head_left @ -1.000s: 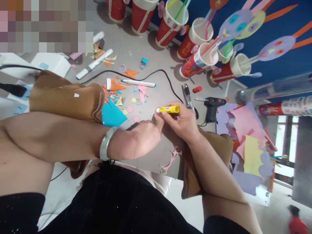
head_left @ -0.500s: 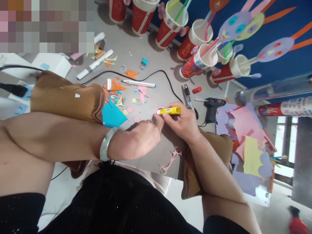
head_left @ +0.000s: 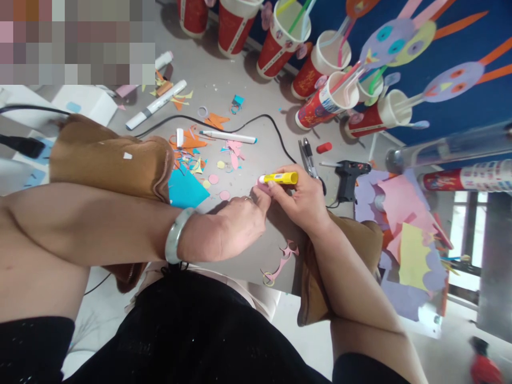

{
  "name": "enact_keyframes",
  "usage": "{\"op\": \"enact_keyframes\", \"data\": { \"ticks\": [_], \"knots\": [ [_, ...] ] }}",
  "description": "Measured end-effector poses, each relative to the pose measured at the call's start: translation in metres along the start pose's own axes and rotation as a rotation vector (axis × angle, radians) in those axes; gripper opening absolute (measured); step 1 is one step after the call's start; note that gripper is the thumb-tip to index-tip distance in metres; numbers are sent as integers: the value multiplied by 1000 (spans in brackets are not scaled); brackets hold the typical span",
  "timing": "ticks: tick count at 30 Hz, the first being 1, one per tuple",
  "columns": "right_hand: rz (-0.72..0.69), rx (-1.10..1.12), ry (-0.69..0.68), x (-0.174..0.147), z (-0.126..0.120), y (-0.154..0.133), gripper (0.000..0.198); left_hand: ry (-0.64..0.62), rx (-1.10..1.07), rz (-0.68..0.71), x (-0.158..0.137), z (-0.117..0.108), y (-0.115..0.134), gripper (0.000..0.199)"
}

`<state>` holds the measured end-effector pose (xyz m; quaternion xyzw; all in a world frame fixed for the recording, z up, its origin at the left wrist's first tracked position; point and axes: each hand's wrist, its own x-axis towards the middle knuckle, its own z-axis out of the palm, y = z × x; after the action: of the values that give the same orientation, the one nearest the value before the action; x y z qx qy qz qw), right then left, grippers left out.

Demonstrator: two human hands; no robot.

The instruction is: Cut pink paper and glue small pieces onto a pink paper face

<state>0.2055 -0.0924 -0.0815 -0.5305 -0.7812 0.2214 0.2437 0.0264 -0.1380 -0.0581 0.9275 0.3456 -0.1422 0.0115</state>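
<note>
My right hand (head_left: pixel 302 198) is wrapped round a yellow glue stick (head_left: pixel 282 177), its white tip pointing left. That tip rests at a small pink paper piece (head_left: pixel 260 183), mostly covered by the stick and my fingers. My left hand (head_left: pixel 236 224) pinches the paper's near edge, fingertips bent down close to the table. A red cap (head_left: pixel 324 148) lies beyond my right hand, near a pair of scissors (head_left: pixel 311 162) with a pen beside them. Small pink paper circles (head_left: pixel 213 180) lie left of my fingers, next to a blue paper sheet (head_left: pixel 187 186).
Red paper cups (head_left: pixel 279 45) with straws and paper faces line the back. A black glue gun (head_left: pixel 349 178) and coloured foam sheets (head_left: pixel 404 202) lie at right. A black cable (head_left: pixel 264 116) crosses behind my hands. Paper scraps (head_left: pixel 192 140) and white markers (head_left: pixel 156 105) lie at left.
The glue stick's tip has shifted slightly to the right and up over the pink paper, which is now more covered. My left hand has barely moved.
</note>
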Motion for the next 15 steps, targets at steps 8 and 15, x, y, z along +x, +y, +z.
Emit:
{"op": "enact_keyframes", "data": {
  "ticks": [8,15],
  "knots": [
    [-8,13,8,-1,0,1,18,10,-5,0,0,2,0,59],
    [4,47,-3,-2,2,1,17,5,-28,1,-2,-2,0,57]
  ]
}}
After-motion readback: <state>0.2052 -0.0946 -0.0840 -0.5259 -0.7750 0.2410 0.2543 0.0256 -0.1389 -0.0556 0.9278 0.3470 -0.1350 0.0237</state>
